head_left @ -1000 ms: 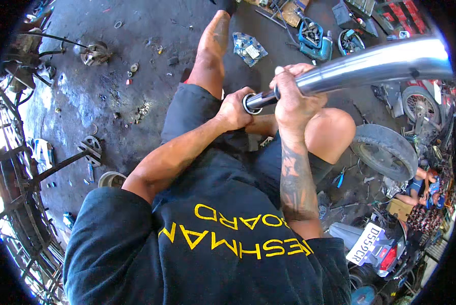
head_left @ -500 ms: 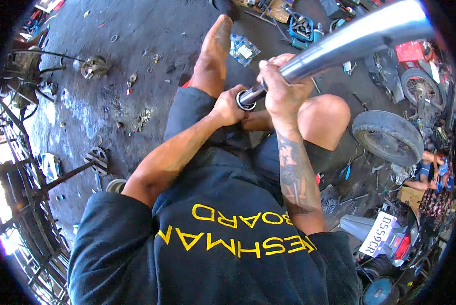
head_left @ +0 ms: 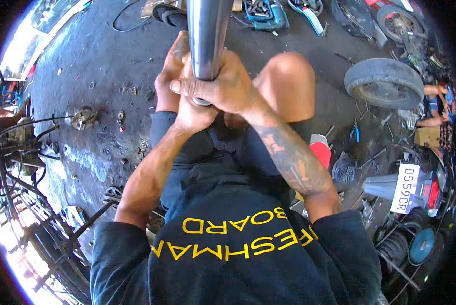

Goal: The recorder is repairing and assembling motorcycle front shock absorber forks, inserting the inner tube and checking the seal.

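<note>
Within your right hand, clamped with the thumb across it, is a shiny metal tube running out of view. Just below and touching it, your left hand is curled tight around the tube's lower end. Well to the right of both, a tyre rests on the floor.
</note>
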The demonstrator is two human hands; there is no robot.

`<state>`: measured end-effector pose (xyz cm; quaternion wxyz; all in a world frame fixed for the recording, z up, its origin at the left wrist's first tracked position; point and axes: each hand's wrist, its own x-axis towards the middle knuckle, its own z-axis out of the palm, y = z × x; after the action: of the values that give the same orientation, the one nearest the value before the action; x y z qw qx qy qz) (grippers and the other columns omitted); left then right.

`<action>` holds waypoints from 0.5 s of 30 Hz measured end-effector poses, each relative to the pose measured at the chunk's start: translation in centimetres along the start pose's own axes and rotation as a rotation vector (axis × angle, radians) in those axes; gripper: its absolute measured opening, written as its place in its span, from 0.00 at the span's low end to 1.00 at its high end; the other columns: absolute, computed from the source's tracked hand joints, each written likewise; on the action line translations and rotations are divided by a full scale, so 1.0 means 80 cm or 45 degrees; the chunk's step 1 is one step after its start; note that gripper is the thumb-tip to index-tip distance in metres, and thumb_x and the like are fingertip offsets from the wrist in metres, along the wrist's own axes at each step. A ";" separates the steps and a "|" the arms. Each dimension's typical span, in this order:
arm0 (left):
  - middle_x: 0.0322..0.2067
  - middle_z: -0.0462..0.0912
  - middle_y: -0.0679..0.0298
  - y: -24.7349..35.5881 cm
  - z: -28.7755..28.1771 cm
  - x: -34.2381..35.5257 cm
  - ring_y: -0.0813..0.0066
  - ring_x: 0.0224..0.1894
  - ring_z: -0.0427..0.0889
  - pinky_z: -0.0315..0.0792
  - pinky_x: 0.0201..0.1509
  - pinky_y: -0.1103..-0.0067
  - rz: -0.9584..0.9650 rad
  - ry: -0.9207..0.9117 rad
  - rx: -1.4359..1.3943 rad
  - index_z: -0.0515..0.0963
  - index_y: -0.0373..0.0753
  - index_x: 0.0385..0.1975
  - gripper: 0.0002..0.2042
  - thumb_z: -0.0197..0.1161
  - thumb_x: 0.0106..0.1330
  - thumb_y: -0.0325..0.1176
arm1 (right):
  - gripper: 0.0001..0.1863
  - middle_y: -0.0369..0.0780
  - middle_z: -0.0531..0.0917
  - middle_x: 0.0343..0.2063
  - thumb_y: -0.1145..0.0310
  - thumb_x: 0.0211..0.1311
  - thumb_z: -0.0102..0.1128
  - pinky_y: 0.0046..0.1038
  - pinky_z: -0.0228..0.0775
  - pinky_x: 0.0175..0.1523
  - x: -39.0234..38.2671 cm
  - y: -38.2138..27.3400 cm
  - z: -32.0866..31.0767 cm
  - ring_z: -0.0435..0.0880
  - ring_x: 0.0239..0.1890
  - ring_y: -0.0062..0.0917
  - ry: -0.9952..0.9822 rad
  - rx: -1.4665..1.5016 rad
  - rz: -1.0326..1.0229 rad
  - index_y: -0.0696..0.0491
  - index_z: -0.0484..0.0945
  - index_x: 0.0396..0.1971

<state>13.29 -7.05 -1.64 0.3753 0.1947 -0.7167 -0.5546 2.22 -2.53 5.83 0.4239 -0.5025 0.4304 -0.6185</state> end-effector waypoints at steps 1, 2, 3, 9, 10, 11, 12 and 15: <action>0.38 0.82 0.62 -0.003 -0.002 -0.003 0.73 0.42 0.81 0.76 0.46 0.74 0.020 -0.031 0.009 0.75 0.36 0.47 0.18 0.69 0.55 0.24 | 0.11 0.42 0.84 0.20 0.73 0.51 0.73 0.32 0.79 0.28 0.007 -0.010 -0.006 0.86 0.20 0.29 -0.079 0.133 0.045 0.59 0.79 0.30; 0.35 0.83 0.63 -0.005 0.001 -0.010 0.75 0.38 0.82 0.77 0.43 0.75 -0.073 -0.031 0.093 0.78 0.36 0.43 0.15 0.69 0.55 0.24 | 0.11 0.42 0.83 0.20 0.73 0.52 0.72 0.32 0.78 0.28 0.011 -0.022 -0.011 0.85 0.20 0.29 -0.177 0.230 0.012 0.59 0.78 0.31; 0.30 0.85 0.64 -0.008 -0.001 -0.014 0.76 0.33 0.83 0.78 0.39 0.75 -0.300 -0.091 0.204 0.80 0.36 0.37 0.10 0.70 0.56 0.26 | 0.10 0.41 0.82 0.20 0.73 0.53 0.70 0.32 0.77 0.29 0.011 -0.035 -0.014 0.84 0.21 0.28 -0.112 0.285 -0.051 0.58 0.77 0.31; 0.25 0.85 0.65 -0.023 0.010 -0.011 0.81 0.27 0.81 0.77 0.34 0.75 -0.326 -0.242 -0.045 0.81 0.35 0.31 0.05 0.68 0.56 0.26 | 0.08 0.38 0.76 0.22 0.73 0.57 0.63 0.32 0.70 0.32 -0.013 -0.113 -0.038 0.78 0.22 0.25 -0.224 0.159 -0.241 0.56 0.74 0.34; 0.24 0.84 0.65 -0.025 0.010 -0.009 0.82 0.27 0.80 0.77 0.33 0.75 -0.282 -0.293 -0.028 0.81 0.36 0.29 0.04 0.68 0.55 0.25 | 0.07 0.37 0.75 0.22 0.73 0.58 0.61 0.32 0.69 0.33 -0.012 -0.121 -0.040 0.77 0.22 0.24 -0.207 0.139 -0.268 0.56 0.73 0.34; 0.23 0.83 0.64 -0.026 0.013 -0.015 0.78 0.25 0.81 0.76 0.31 0.74 -0.238 -0.265 -0.128 0.81 0.36 0.28 0.06 0.69 0.52 0.25 | 0.07 0.37 0.74 0.22 0.73 0.59 0.60 0.33 0.68 0.34 -0.008 -0.131 -0.043 0.76 0.23 0.24 -0.195 0.123 -0.294 0.56 0.72 0.34; 0.22 0.83 0.62 -0.029 0.014 -0.015 0.75 0.24 0.81 0.77 0.31 0.73 -0.108 -0.271 -0.087 0.81 0.36 0.29 0.07 0.70 0.51 0.27 | 0.07 0.36 0.73 0.22 0.73 0.59 0.59 0.33 0.67 0.34 -0.006 -0.142 -0.043 0.75 0.23 0.23 -0.186 0.109 -0.318 0.55 0.72 0.35; 0.22 0.81 0.57 -0.029 0.022 -0.025 0.59 0.25 0.83 0.78 0.34 0.67 -0.013 -0.366 0.070 0.81 0.40 0.36 0.14 0.71 0.47 0.29 | 0.05 0.35 0.70 0.23 0.73 0.61 0.55 0.33 0.63 0.36 -0.013 -0.179 -0.043 0.72 0.23 0.21 -0.046 0.045 -0.346 0.54 0.70 0.36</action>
<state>12.94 -5.20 -4.67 0.2604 0.1270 -0.7770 -0.5589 -2.32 2.73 18.84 0.3527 -0.5596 0.3396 -0.6687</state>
